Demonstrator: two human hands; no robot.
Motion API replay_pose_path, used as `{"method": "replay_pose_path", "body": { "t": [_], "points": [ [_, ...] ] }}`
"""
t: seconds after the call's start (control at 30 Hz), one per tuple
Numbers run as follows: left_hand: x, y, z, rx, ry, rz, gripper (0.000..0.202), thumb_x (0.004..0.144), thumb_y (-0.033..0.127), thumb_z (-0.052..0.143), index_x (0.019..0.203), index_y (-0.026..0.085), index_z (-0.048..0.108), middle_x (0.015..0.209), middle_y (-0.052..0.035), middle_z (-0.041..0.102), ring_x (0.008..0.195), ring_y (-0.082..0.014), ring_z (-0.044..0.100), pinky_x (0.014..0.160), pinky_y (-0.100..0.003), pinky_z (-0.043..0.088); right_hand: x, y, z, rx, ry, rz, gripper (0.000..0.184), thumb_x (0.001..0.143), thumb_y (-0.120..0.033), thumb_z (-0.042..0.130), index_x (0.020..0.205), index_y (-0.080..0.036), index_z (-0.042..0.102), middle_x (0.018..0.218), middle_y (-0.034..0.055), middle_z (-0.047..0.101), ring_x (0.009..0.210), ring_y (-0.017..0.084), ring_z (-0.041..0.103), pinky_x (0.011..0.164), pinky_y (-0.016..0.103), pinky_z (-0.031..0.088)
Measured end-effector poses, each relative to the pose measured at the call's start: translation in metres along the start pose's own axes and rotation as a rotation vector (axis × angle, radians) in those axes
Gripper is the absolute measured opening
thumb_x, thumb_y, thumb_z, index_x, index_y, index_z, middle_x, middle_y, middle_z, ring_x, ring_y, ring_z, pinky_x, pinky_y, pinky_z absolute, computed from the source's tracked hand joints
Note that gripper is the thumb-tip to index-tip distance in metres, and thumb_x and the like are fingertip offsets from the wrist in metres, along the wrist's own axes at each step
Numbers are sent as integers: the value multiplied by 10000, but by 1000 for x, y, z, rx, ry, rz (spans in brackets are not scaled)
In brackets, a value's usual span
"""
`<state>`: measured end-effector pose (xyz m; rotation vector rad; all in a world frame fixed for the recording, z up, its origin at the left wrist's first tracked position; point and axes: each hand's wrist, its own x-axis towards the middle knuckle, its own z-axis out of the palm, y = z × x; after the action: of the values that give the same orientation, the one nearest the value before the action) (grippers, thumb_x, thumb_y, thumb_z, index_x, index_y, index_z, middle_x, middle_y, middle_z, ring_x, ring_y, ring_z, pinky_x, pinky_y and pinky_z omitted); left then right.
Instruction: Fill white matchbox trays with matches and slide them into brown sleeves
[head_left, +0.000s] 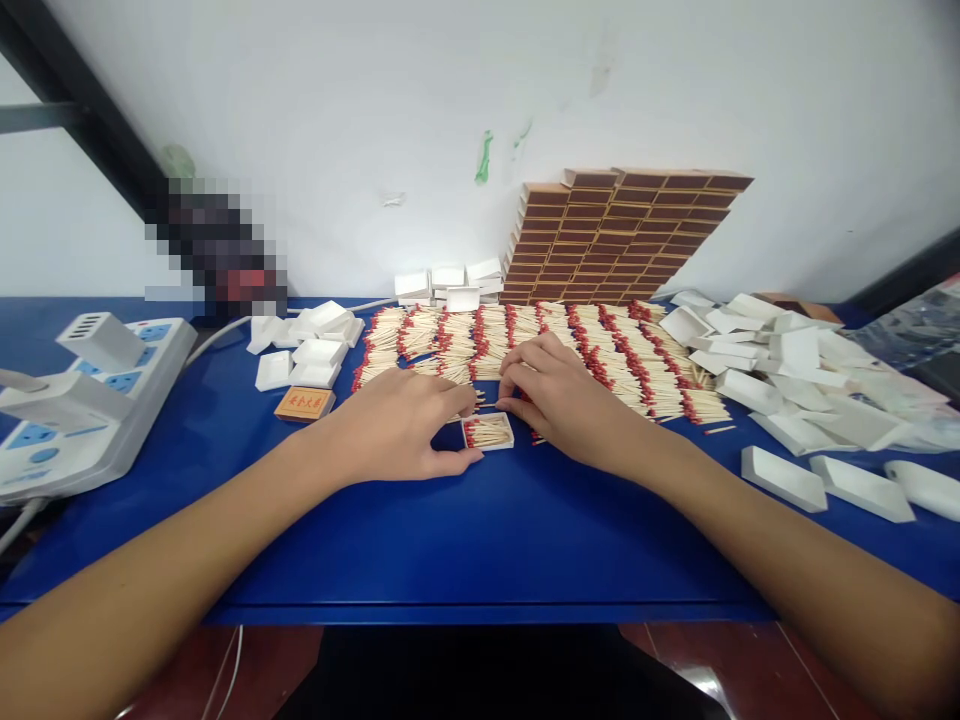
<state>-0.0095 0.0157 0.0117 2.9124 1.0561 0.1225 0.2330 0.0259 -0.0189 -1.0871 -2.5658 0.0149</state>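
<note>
A small white matchbox tray [489, 431] filled with red-tipped matches lies on the blue table [465, 540]. My left hand [397, 425] rests beside it on the left, fingers curled, thumb touching the tray's near left corner. My right hand [559, 395] lies just right of and behind the tray, fingers bent and pressed on loose matches at the edge of the wide spread of matches [540, 345]. What its fingertips pinch is hidden.
Empty white trays [311, 350] lie at the left, with a printed matchbox [304, 403] near them. More white trays [795, 370] are heaped at the right. Brown matchbox sleeves [615, 240] are stacked against the wall. A power strip [82, 400] sits far left.
</note>
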Motion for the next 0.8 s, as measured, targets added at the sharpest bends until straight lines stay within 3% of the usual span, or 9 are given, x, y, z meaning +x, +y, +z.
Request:
{"method": "replay_pose_path", "body": {
  "t": [0.2, 0.43, 0.63, 0.8],
  "points": [
    [-1, -2, 2, 6, 20, -4, 354, 947, 515, 635, 1096, 197, 683, 925, -32, 772, 815, -234, 724, 645, -331, 419, -4, -7, -17, 12, 98, -11, 196, 1064, -251, 487, 918, -206, 608, 1145, 160, 646, 1150, 316, 503, 968, 527, 455],
    [1, -1, 2, 15, 24, -9, 344, 945, 512, 636, 1068, 195, 689, 930, -30, 767, 812, -239, 722, 669, -345, 432, -12, -27, -20, 74, -11, -91, 151, 1050, -211, 525, 935, -201, 622, 1137, 135, 642, 1141, 296, 520, 1001, 493, 472],
    [0, -2, 2, 3, 9, -4, 352, 956, 515, 617, 1092, 196, 681, 947, -36, 766, 841, -244, 723, 681, -344, 434, -9, -25, -18, 71, 29, -35, 108, 1021, -218, 588, 933, -201, 649, 1052, 127, 659, 1100, 300, 534, 992, 492, 491],
    [0, -1, 2, 0, 10, -6, 350, 957, 509, 618, 1089, 192, 683, 949, -41, 771, 845, -241, 723, 682, -337, 432, -7, -24, -18, 54, -27, -35, 169, 1037, -228, 554, 900, -194, 649, 1057, 132, 664, 1086, 300, 543, 986, 487, 495]
  ]
}}
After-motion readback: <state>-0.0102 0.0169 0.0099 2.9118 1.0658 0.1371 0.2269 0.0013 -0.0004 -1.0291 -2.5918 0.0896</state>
